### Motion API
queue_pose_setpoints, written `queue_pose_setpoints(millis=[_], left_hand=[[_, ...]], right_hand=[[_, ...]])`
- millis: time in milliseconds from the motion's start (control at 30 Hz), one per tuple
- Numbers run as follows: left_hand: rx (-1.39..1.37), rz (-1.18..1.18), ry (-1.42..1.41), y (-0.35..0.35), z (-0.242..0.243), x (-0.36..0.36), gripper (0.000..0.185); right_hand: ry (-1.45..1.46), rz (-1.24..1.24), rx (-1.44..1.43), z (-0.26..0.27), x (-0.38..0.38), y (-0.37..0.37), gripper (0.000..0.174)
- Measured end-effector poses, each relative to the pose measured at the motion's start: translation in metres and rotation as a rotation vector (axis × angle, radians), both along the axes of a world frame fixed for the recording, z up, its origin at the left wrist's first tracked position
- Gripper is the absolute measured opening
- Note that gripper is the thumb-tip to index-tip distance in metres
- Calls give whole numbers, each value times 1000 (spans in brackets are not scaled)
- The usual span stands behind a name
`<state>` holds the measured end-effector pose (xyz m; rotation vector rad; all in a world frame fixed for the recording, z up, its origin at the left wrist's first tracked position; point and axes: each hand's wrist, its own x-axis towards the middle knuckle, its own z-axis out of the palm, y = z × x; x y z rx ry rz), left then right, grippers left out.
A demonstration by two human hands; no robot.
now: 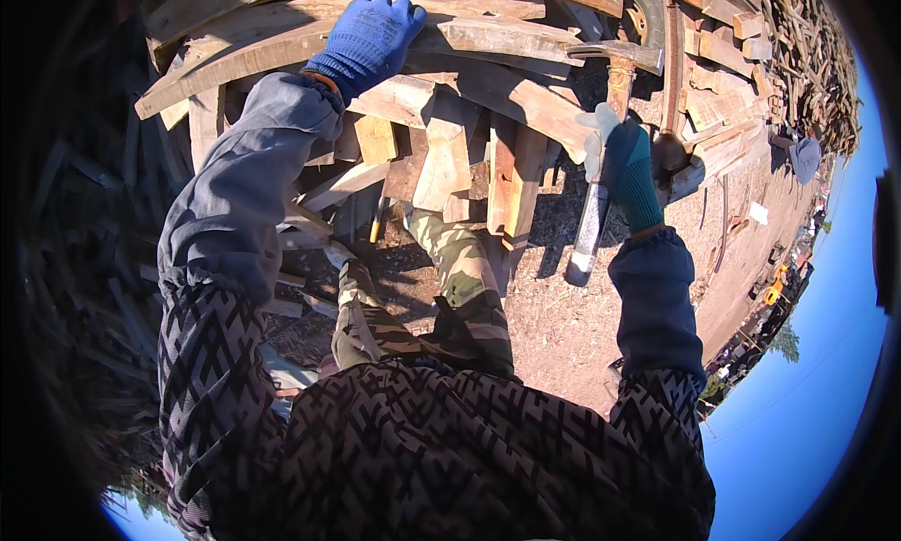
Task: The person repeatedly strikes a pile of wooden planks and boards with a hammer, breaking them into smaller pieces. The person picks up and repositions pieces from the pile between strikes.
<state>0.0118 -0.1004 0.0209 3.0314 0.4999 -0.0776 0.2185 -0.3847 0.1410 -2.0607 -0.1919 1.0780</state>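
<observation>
My left hand (376,41), in a blue knitted glove, is closed over a long wooden beam (500,34) at the top of a lumber heap. In my right hand (626,161), gloved in teal with grey fingers, is a claw hammer (620,83). Its metal head points away from me, and the handle's lower end shows below my fist. The hammer head is close to the beam's right end; whether they touch is unclear. Shorter wood offcuts (443,154) lie beneath the beam, several jutting toward my legs.
Stacked timber blocks (725,52) stand at the right, beside a rusty metal bar (671,69) and a wheel (642,17). Farther off, a person (804,157) is near a large wood pile (816,62). A yellow-handled object (376,221) stands by my feet.
</observation>
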Motion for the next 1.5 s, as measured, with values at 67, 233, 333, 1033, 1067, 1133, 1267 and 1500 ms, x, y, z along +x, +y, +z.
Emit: queue_pose_setpoints(millis=[67, 233, 333, 1033, 1067, 1133, 1267, 1500], left_hand=[[-36, -18, -17, 8, -3, 1, 35], [-44, 3, -199, 8, -5, -4, 27], [-40, -13, -228, 11, -9, -3, 26], [-137, 7, -112, 2, 2, -2, 27], [-156, 8, -110, 2, 2, 1, 28], [-165, -12, -115, 3, -2, 2, 28], [-151, -12, -151, 5, -10, -1, 27], [-171, -38, -150, -9, 0, -1, 32]], right_hand=[[-38, -153, 7, -20, -16, 4, 50], [-10, -37, 36, -5, 3, -5, 48], [194, 56, 10, 19, 37, 4, 54], [61, 544, -471, 61, 62, 71, 30], [53, 529, -461, 61, 58, 71, 30], [75, 499, -440, 51, 54, 67, 30], [135, 487, -390, 41, 54, 54, 31], [-428, 731, -577, 61, 68, 28, 36]])
